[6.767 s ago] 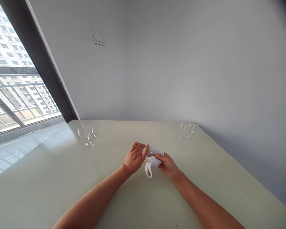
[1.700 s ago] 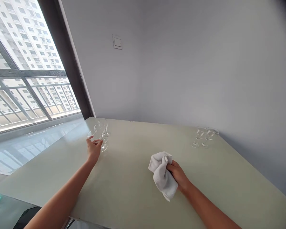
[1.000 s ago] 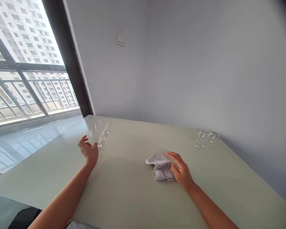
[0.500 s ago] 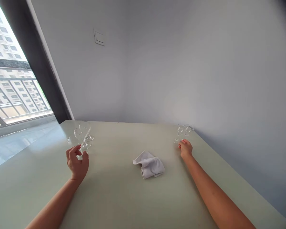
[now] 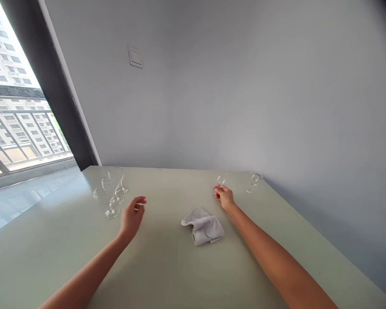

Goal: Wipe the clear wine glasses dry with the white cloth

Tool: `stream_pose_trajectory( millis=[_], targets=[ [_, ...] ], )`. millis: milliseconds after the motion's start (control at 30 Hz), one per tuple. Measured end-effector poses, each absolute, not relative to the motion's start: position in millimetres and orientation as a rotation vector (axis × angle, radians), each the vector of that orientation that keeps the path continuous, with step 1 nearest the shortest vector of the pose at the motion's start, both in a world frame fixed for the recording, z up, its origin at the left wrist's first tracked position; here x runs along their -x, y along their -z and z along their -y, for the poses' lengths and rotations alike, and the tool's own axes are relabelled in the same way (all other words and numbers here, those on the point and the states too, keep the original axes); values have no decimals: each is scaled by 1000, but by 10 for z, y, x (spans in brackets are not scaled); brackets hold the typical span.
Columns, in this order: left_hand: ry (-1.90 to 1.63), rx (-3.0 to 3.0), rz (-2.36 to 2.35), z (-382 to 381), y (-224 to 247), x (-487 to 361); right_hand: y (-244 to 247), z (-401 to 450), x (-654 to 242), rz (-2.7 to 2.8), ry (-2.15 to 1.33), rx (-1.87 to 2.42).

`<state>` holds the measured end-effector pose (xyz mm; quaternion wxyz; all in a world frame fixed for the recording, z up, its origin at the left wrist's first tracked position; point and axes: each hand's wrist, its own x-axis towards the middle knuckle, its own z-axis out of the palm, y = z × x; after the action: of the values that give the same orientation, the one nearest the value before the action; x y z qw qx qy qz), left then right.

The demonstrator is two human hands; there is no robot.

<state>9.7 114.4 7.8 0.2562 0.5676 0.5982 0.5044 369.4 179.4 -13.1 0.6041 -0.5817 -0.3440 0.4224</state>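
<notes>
Left hand (image 5: 132, 216) open and empty, just beside a group of glasses (image 5: 111, 191). Right hand (image 5: 224, 196) curled shut on the foot of a glass (image 5: 221, 180), with one more glass (image 5: 254, 181) off to the side. Cloth (image 5: 203, 226) down on the table (image 5: 180, 274), no hand on it.

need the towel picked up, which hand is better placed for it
Probably the left hand: it is open and empty, just left of the white towel. The right hand is nearer, but it appears to be pinching a stemmed glass, so it isn't free.
</notes>
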Motion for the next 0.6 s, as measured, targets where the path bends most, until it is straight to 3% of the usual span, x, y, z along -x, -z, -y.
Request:
stream_pose_trajectory(
  millis=[300, 433, 600],
  targets=[
    [-1249, -1382, -1191, -1307, -391, -1374, -337, -1391, -2548, 1352, -1221, 1077],
    [-1349, -1273, -1251, -1330, -384, -1313, -473, -1155, -2668, 1700, -839, 1170],
    [-1380, -1269, -1519, -1385, -234, -1051, -200, -775, -2798, 2095, -413, 1433]
  ],
)
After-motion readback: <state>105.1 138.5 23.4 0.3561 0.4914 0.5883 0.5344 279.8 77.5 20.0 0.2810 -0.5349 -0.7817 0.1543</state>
